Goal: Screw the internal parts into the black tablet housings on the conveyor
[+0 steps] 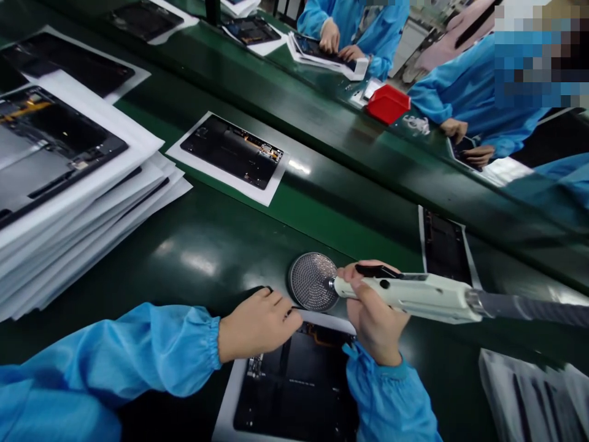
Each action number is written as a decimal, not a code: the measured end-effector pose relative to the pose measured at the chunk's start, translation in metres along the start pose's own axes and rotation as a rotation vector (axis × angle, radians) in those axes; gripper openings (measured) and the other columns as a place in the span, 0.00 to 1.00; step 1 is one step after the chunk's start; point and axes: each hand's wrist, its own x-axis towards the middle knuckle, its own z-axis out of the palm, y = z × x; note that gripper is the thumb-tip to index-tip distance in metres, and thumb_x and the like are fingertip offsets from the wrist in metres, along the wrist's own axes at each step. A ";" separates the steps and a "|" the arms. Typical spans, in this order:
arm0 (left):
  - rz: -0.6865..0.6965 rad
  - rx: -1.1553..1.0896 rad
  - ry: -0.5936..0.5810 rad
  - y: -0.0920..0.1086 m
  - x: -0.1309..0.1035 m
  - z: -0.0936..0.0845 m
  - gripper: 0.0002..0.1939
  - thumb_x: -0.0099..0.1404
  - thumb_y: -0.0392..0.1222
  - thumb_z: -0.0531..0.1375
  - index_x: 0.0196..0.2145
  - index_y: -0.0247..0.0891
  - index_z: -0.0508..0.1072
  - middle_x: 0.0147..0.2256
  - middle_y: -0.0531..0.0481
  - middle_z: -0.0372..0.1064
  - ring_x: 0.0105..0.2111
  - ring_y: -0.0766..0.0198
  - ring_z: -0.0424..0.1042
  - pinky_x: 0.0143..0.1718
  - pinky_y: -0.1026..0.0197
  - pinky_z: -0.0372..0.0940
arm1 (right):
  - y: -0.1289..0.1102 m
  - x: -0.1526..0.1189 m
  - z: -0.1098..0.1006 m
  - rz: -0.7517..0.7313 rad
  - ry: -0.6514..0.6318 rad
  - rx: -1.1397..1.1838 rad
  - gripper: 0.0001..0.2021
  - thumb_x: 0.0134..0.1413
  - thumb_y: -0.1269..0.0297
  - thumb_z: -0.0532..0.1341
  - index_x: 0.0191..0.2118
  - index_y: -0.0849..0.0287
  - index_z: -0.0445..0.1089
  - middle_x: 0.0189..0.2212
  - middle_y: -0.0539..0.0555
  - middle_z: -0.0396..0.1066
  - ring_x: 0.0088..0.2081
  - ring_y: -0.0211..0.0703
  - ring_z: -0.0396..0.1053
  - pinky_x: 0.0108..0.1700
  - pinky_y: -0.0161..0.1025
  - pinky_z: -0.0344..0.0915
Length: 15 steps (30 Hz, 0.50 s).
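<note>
In my right hand (pixel 375 313) is the pale handle of a hot-air gun (pixel 414 296), fingers wrapped round it. Its round perforated metal head (pixel 313 281) sits just above the far edge of an opened tablet (pixel 294 387) on a white sheet (pixel 225 411). Over the tablet's far left corner is my left hand (pixel 260 323), its fingers curled down beside the head. A bit of something dark shows at those fingertips; what they grip, if anything, is hidden. A ribbed grey hose (pixel 534 309) runs from the handle off to the right.
At left rises a stack of opened tablets between white sheets (pixel 105 221). Another opened tablet (pixel 234 150) lies on the green belt (pixel 317 212), one more (pixel 444 245) further right. White foam sleeves (pixel 529 393) stand at lower right. Co-workers' hands work across the line near a red bin (pixel 389 104).
</note>
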 end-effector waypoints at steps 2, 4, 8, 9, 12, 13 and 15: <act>0.011 0.004 0.041 0.000 0.000 0.001 0.07 0.69 0.30 0.52 0.35 0.36 0.67 0.31 0.47 0.66 0.30 0.57 0.66 0.31 0.56 0.60 | 0.000 -0.001 0.000 0.003 -0.003 -0.006 0.11 0.44 0.73 0.68 0.37 0.57 0.73 0.25 0.47 0.70 0.30 0.40 0.70 0.41 0.46 0.70; 0.022 -0.001 0.051 0.000 -0.001 0.002 0.08 0.69 0.30 0.52 0.33 0.35 0.67 0.31 0.46 0.66 0.30 0.58 0.66 0.31 0.57 0.60 | 0.001 -0.001 0.002 0.005 0.001 -0.019 0.11 0.45 0.73 0.68 0.37 0.58 0.73 0.24 0.47 0.70 0.30 0.40 0.70 0.40 0.45 0.70; 0.031 -0.014 0.043 -0.001 -0.002 0.003 0.09 0.68 0.29 0.53 0.31 0.33 0.69 0.32 0.44 0.66 0.32 0.58 0.65 0.32 0.58 0.59 | 0.003 -0.001 0.004 0.002 0.022 -0.056 0.11 0.43 0.72 0.68 0.36 0.58 0.72 0.23 0.47 0.69 0.29 0.40 0.70 0.39 0.46 0.71; 0.032 -0.015 0.042 -0.001 -0.002 0.004 0.09 0.68 0.29 0.53 0.31 0.32 0.69 0.32 0.44 0.65 0.33 0.58 0.65 0.32 0.58 0.59 | 0.004 -0.001 0.005 0.004 0.022 -0.063 0.11 0.43 0.71 0.68 0.36 0.58 0.72 0.23 0.47 0.69 0.29 0.40 0.70 0.39 0.47 0.71; 0.037 -0.018 0.033 -0.002 -0.002 0.005 0.10 0.67 0.28 0.52 0.31 0.32 0.70 0.32 0.44 0.65 0.32 0.57 0.64 0.31 0.57 0.59 | 0.005 0.000 0.005 0.001 0.026 -0.082 0.11 0.43 0.70 0.68 0.36 0.58 0.72 0.23 0.47 0.68 0.29 0.40 0.70 0.40 0.47 0.72; 0.035 -0.018 0.030 -0.002 -0.002 0.005 0.09 0.67 0.29 0.53 0.31 0.32 0.70 0.32 0.44 0.65 0.33 0.57 0.64 0.31 0.57 0.59 | 0.005 -0.001 0.005 -0.004 0.029 -0.086 0.11 0.43 0.70 0.68 0.36 0.58 0.72 0.23 0.47 0.68 0.29 0.40 0.70 0.40 0.47 0.72; 0.034 -0.015 0.026 -0.001 -0.002 0.006 0.08 0.66 0.29 0.54 0.31 0.32 0.70 0.32 0.44 0.65 0.32 0.57 0.64 0.31 0.57 0.59 | 0.005 -0.001 0.005 -0.010 0.032 -0.089 0.11 0.43 0.71 0.68 0.35 0.58 0.72 0.23 0.47 0.68 0.29 0.39 0.69 0.39 0.46 0.72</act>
